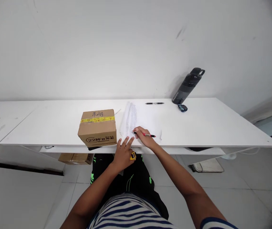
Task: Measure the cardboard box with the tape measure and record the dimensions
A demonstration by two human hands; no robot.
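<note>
My right hand (pixel 142 135) is closed round a pink-and-black pen (pixel 150 135), its tip down on a sheet of white paper (pixel 130 119) covered with handwriting. At the table's front edge my left hand (pixel 123 152) lies with fingers spread, fingertips on the lower part of the paper. Beside that hand's thumb is a yellow-and-black tape measure (pixel 132 156); whether the thumb touches it I cannot tell. To the left of the paper stands a closed cardboard box (pixel 98 127) with yellow tape and black writing on top.
A black pen (pixel 154 103) lies behind the paper on the white table (pixel 198 127). A dark bottle (pixel 187 86) stands near the wall, with a small dark coiled item (pixel 182 108) in front. Below the table are another cardboard box (pixel 75 158) and a shelf.
</note>
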